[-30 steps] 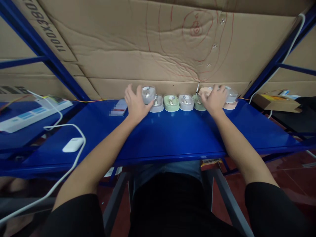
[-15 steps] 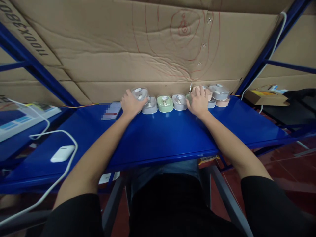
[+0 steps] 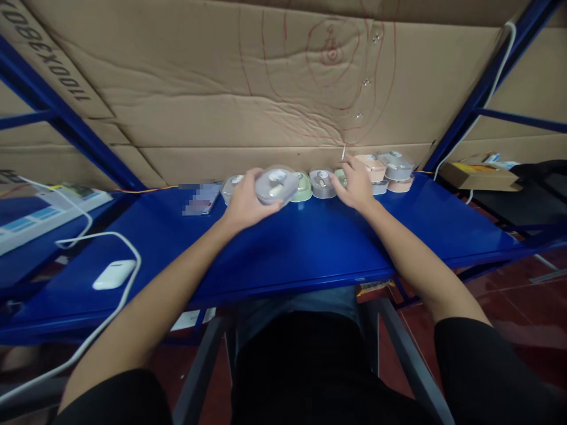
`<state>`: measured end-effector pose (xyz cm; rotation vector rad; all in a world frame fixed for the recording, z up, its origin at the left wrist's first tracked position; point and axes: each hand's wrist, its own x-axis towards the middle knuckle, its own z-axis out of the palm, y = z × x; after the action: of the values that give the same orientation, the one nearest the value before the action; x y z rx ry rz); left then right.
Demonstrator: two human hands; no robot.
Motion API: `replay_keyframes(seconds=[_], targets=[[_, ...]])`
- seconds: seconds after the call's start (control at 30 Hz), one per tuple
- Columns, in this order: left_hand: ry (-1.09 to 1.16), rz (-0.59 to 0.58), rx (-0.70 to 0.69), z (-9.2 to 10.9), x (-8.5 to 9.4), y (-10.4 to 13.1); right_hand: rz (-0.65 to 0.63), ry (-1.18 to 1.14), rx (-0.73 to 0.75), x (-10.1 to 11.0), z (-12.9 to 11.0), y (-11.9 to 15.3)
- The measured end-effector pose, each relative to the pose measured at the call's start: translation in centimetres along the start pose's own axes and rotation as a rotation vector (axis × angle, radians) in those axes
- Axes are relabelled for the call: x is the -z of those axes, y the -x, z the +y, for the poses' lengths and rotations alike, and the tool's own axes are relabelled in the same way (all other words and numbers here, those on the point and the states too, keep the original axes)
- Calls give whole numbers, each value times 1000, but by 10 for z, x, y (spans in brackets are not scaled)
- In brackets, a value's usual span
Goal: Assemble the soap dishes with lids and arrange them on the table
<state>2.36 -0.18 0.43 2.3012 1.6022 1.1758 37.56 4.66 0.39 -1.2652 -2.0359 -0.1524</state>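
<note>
A grey container with a clear lid (image 3: 276, 185) is gripped by my left hand (image 3: 248, 199), lifted in front of the row at the back of the blue table. Behind that hand sits another greyish container (image 3: 230, 188). A green container (image 3: 302, 186) and a grey one (image 3: 323, 183) stand between my hands. My right hand (image 3: 357, 185) has its fingers apart beside a partly hidden green container (image 3: 341, 176). Right of it, a peach container (image 3: 373, 167) and a grey container (image 3: 395, 165) lie on top of others.
A phone-like object (image 3: 202, 199) lies left of the row. A white case (image 3: 114, 275) and a white cable (image 3: 139, 260) are at the table's left. Cardboard (image 3: 195, 118) stands behind; an open carton (image 3: 481, 176) is at the right.
My left hand has moved right and nearer with the grey container, uncovering a container behind it. My right hand has drawn back slightly from the peach container.
</note>
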Motion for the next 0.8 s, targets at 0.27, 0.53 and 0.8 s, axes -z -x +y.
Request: replay_keyframes(seconds=[0.27,0.53,0.8], targets=[[349,-484,-257,10,-19,25,-546,-358,336,-8,-57,29],[348,-524,-243,-3,-30,24,-565,-310,273,-5,-58,30],[144,-636,-170,-19,5,10,-635,-18,-32,26,-21,15]])
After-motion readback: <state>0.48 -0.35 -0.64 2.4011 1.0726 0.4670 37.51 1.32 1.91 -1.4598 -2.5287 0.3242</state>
